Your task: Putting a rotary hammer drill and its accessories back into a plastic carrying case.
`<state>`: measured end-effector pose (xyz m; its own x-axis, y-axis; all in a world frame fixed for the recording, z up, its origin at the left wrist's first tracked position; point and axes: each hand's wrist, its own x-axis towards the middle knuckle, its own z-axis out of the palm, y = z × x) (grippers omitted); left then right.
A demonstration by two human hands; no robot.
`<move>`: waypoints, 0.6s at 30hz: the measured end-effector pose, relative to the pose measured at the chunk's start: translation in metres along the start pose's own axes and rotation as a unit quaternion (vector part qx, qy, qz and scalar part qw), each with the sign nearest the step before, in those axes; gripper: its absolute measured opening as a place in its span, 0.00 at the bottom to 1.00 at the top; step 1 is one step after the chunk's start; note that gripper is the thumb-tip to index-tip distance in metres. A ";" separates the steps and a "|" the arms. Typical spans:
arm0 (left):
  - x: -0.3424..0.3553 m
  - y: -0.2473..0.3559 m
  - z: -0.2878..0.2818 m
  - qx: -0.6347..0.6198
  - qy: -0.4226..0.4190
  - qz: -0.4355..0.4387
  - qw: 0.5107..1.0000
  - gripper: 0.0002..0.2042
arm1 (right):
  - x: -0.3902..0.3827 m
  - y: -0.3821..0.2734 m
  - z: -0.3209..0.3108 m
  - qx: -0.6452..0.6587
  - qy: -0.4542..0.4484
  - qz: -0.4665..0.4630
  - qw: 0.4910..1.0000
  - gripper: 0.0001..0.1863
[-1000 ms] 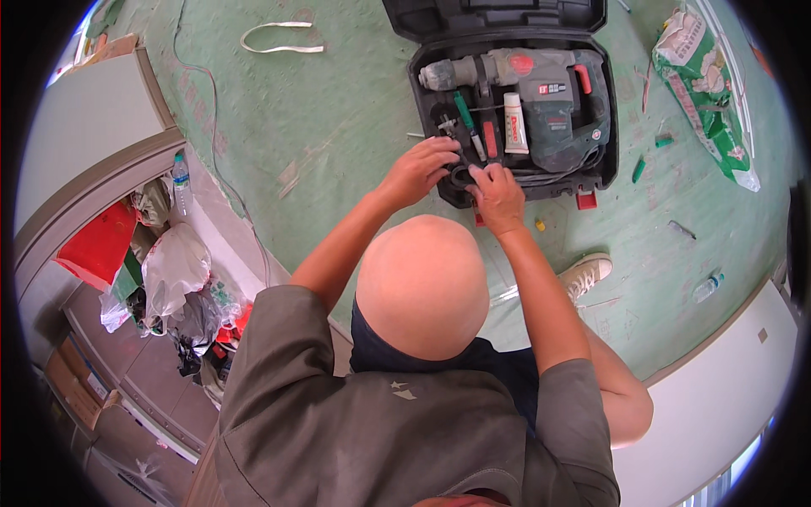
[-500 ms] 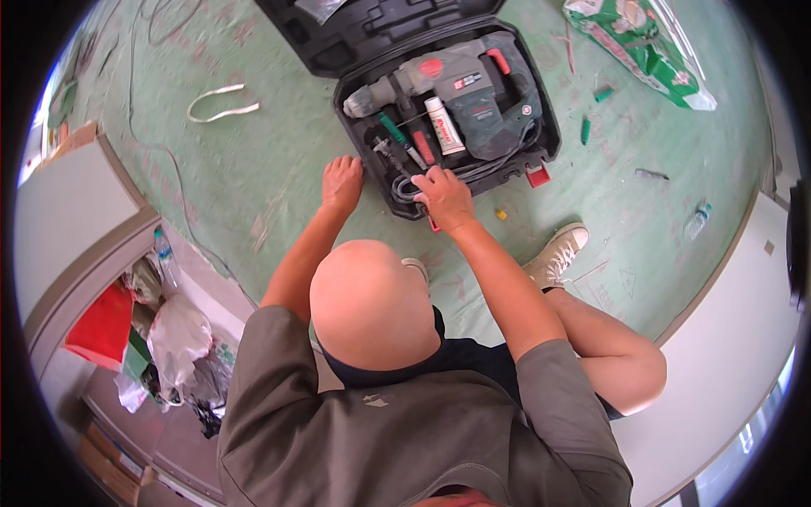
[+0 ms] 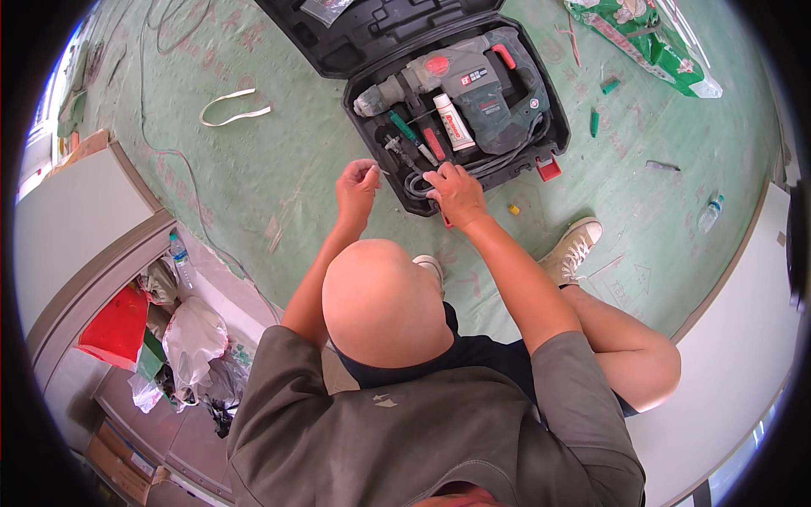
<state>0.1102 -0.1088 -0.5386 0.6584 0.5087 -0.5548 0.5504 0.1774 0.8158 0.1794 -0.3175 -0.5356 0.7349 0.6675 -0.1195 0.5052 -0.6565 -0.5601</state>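
An open black tool case (image 3: 560,127) lies on the green floor in front of me, its lid (image 3: 372,34) folded back. Inside sit a grey-green hammer drill (image 3: 481,84), a white tube (image 3: 454,128), a green-handled tool (image 3: 404,127) and a red-handled tool (image 3: 432,142). My right hand (image 3: 456,194) rests on the case's near edge, fingers curled on a coiled black cable (image 3: 416,184). My left hand (image 3: 356,188) hovers just left of the case, fingertips pinched on a small thin piece that is barely visible.
A white strap loop (image 3: 232,106) and a thin cord (image 3: 169,152) lie at the left. A green bag (image 3: 642,42), green plugs (image 3: 595,122) and a plastic bottle (image 3: 710,213) lie at the right. A white board (image 3: 735,338) borders the right; a cabinet (image 3: 68,220) and bags (image 3: 194,338) stand at the left.
My left hand has lifted out of the case and drawn back to the left with pinched fingers. My right hand stays at the cable on the case's near edge.
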 end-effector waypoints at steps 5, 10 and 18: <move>0.002 -0.004 0.013 0.044 0.002 0.015 0.999 0.07 | 0.000 -0.004 0.001 -0.003 0.000 -0.008 1.000 0.18; 0.009 -0.005 0.012 0.247 -0.015 0.082 0.966 0.12 | 0.001 -0.004 0.003 -0.012 -0.003 -0.012 1.000 0.18; -0.002 -0.010 0.008 0.330 -0.060 0.288 0.897 0.17 | 0.006 -0.003 -0.001 -0.019 -0.035 0.000 0.999 0.16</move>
<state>0.1077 -0.1184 -0.5470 0.9596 0.2550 -0.1188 0.2602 -0.6437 0.7197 0.1827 -0.3120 -0.5338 0.7021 0.6894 -0.1782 0.5227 -0.6689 -0.5286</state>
